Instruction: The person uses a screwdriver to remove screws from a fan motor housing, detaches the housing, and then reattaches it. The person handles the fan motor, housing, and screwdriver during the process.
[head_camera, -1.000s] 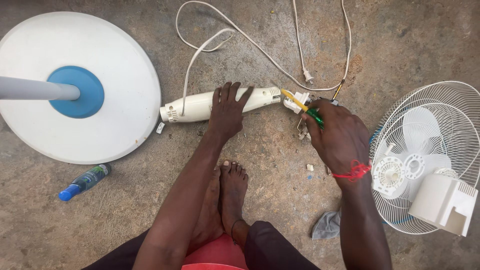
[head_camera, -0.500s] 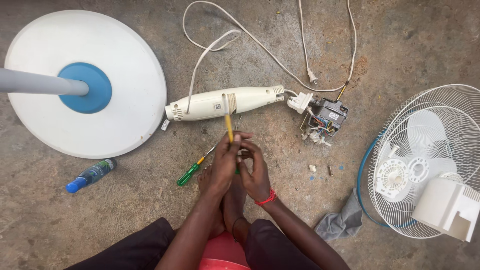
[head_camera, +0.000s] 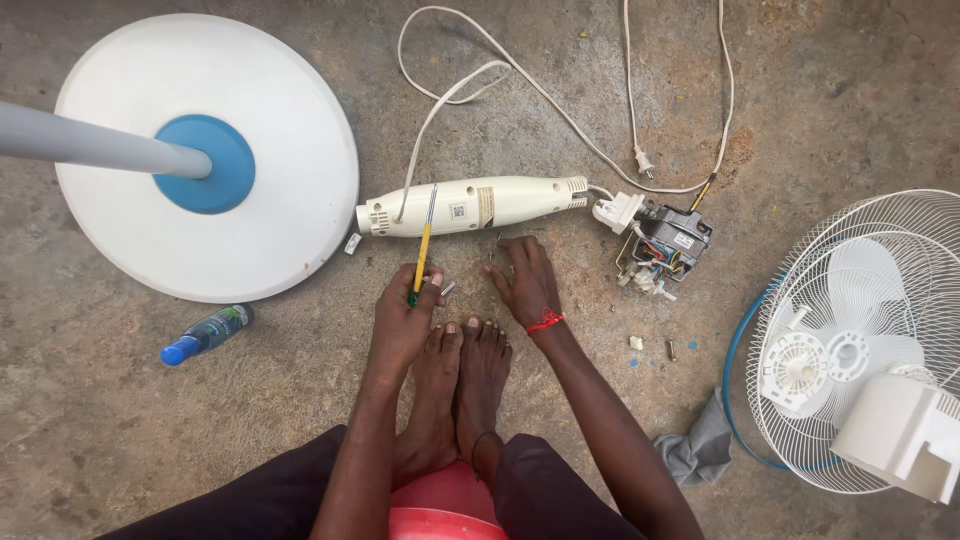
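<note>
Separating since half a second ago: hands formerly joined over screwdriver, now apart. Left hand (head_camera: 402, 322) clamped on screwdriver (head_camera: 422, 248) at green-and-yellow handle; shaft upright in view, long axis running away from body, metal tip resting across white plastic fan neck housing (head_camera: 473, 206). Right hand (head_camera: 527, 280) flat on rough concrete floor (head_camera: 840, 110), fingers spread, gripping nothing, red thread band at wrist. Housing cylindrical, smooth, lying crosswise, lengthwise left to right. Motor (head_camera: 670, 245) with exposed wiring at its right end. Round white base (head_camera: 290, 170) left; wire fan grille (head_camera: 860, 330) right.
</note>
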